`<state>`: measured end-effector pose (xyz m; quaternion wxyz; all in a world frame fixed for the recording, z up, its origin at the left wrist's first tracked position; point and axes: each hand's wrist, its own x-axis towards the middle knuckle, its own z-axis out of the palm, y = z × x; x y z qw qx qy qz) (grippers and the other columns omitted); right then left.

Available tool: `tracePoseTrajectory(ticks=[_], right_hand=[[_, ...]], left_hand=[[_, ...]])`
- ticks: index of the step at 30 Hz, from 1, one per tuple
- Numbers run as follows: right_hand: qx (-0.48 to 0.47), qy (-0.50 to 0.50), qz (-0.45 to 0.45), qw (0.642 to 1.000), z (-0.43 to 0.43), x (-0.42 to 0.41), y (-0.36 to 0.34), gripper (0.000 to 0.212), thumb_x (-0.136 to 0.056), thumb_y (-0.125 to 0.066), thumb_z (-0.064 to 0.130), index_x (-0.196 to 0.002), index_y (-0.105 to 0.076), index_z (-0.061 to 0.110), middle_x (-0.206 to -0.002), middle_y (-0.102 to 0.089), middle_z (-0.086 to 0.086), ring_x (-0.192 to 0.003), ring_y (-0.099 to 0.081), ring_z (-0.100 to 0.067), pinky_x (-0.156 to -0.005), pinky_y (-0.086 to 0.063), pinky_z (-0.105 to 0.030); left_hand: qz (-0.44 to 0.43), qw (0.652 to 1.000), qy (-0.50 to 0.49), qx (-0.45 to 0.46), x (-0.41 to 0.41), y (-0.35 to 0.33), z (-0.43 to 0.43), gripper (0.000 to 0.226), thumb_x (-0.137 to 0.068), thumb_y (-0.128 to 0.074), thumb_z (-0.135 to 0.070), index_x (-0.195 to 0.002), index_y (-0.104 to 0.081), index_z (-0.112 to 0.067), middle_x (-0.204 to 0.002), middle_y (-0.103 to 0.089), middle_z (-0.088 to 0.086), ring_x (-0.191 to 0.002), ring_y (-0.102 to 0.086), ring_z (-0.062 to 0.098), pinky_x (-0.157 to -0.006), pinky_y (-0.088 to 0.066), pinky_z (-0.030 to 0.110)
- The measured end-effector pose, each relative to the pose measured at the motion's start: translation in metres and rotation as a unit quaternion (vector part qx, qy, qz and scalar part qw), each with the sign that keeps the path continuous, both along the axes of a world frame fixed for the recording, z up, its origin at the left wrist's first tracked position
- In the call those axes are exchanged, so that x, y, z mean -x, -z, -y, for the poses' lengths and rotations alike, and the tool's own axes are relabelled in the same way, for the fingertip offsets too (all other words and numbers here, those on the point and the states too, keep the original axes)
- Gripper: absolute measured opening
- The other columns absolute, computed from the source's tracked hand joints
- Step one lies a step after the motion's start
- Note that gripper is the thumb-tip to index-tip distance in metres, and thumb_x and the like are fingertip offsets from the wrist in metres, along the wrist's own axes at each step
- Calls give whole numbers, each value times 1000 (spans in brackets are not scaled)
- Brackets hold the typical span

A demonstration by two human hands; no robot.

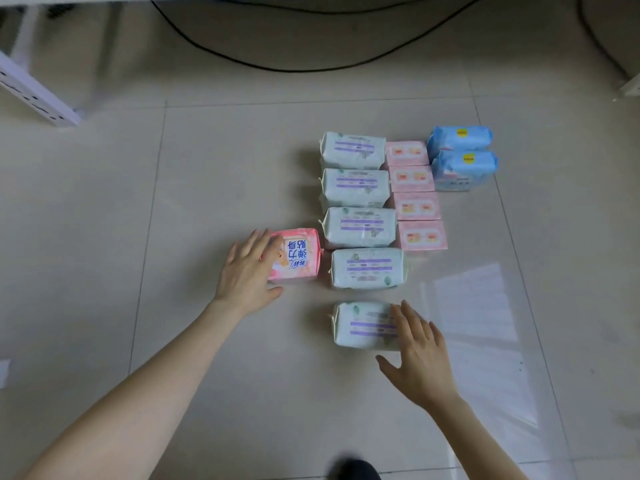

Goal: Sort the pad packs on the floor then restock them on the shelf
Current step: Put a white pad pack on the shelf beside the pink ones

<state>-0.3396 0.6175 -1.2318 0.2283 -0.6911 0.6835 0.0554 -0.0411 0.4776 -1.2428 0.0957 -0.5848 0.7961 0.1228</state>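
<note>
Head view: print on the soft white pad packs (358,225) is blurred beyond reading; the nearest white pack (360,325) is partly covered by the right hand (420,358), fingers spread flat; the left hand (247,268), fingers straight, is laid on a crinkled pink pack (299,256); packs are ranged in columns on glossy floor tiles (104,237).

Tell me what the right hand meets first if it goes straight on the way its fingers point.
The right hand lies over the nearest white pack. Past that, heading forward and slightly left, it would probably meet the next white pack in the column first.
</note>
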Motion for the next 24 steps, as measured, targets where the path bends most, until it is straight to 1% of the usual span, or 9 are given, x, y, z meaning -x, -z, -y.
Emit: tracePoseTrajectory(ticks=[2,4,5,7,9,11,14,19,24], right_hand=[[13,12,34,999,-2,1,9,93,-72,-79,35,-148,-33,6,-147,-41,-16,-129,-47,-34,-102,-43,-45],[12,20,55,998,-2,3,14,94,-70,-82,29,-147,-34,4,-138,-46,-17,-120,-51,-35,-90,-51,-43],[12,20,59,998,-1,4,15,94,-69,-82,28,-146,-34,4,-135,-47,-16,-117,-52,-34,-85,-53,-42],[8,19,63,998,1,6,19,92,-67,-82,29,-145,-37,6,-133,-47,-12,-117,-51,-32,-79,-53,-38],[5,28,81,996,2,6,22,85,-67,-81,29,-139,-41,10,-132,-44,-6,-118,-48,-27,-75,-52,-35],[-1,46,116,992,2,6,23,75,-68,-79,26,-132,-44,10,-129,-45,-3,-115,-48,-24,-74,-51,-33],[-8,70,157,985,1,3,20,66,-68,-78,21,-126,-47,10,-120,-49,-1,-107,-51,-22,-77,-46,-28],[-21,87,179,980,-4,-3,-3,63,-66,-79,21,-121,-51,10,-113,-52,-1,-102,-52,-23,-79,-43,-27],[-31,98,187,977,-17,-7,-54,60,-64,-80,19,-118,-55,8,-112,-54,-4,-101,-51,-26,-80,-44,-29]], left_hand=[[-36,999,2,-1,-1,8,5,97,-74,-72,-46,-152,-23,-16,-160,-19,2,-148,-12,22,-117,-19,44],[-71,997,0,13,-1,12,10,93,-70,-75,-39,-148,-31,-13,-155,-30,5,-145,-23,25,-114,-24,42],[-85,996,-4,18,0,13,13,93,-68,-76,-37,-147,-34,-11,-150,-36,6,-141,-30,28,-111,-28,41],[-108,994,-26,7,2,14,18,97,-62,-79,-36,-145,-36,-10,-141,-42,8,-128,-43,31,-103,-38,38],[-119,992,-46,-16,3,13,19,101,-58,-82,-37,-144,-36,-10,-133,-42,8,-117,-48,30,-94,-44,37],[-130,989,-60,-35,4,11,17,99,-57,-83,-36,-143,-38,-13,-130,-44,7,-115,-49,29,-90,-46,34],[-147,984,-85,-48,3,5,7,96,-55,-85,-34,-138,-42,-14,-125,-50,7,-111,-53,28,-87,-46,34],[-171,975,-128,-56,-10,-16,-19,87,-51,-84,-31,-129,-49,-16,-117,-54,2,-105,-55,26,-82,-47,33],[-180,971,-155,-39,-28,-67,-42,85,-50,-85,-31,-126,-51,-15,-115,-56,3,-104,-55,28,-80,-43,31]])
